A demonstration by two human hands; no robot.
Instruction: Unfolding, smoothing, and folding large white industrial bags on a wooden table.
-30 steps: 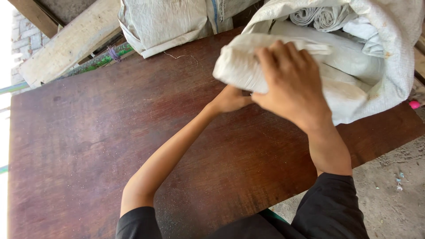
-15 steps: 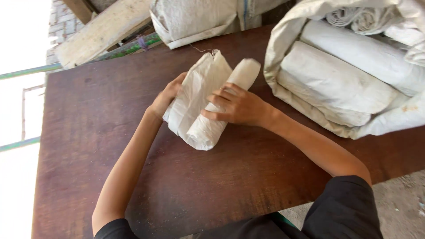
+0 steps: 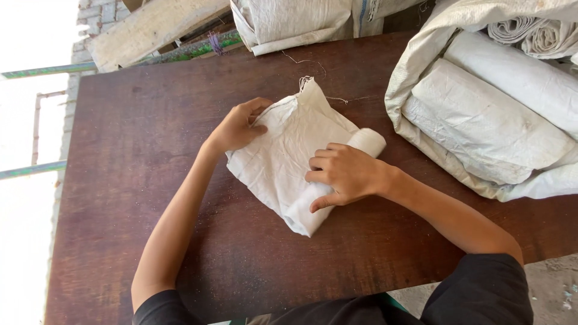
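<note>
right now i'm pressing my right hand [image 3: 346, 174] flat on the rolled part of the white woven sack [image 3: 289, 159], fingers spread over the roll, palm down, not clenched. my left hand [image 3: 238, 127] is pinching the sack's far-left edge, thumb and fingers closed on the fabric. the sack is lying mid-table, part unrolled: a flat creased panel toward the left hand, a tight roll [image 3: 334, 183] running diagonally under the right. a frayed corner with loose threads [image 3: 308, 84] is pointing away from me.

progress, my read: roughly half of it is lying flat, the rest is wound up; whether it's going open or closed i can't tell from this view.

the dark brown wooden table [image 3: 150, 198] is looking dusty, fine grit all over. a big open sack [image 3: 433, 120] at the right edge is holding several more white rolls [image 3: 494, 120]. another folded bag [image 3: 295, 24] is sitting at the far edge, a rough plank [image 3: 150, 27] beside it, brick wall [image 3: 99, 12] and bright daylight beyond on the left. bare ground is showing lower right.
</note>
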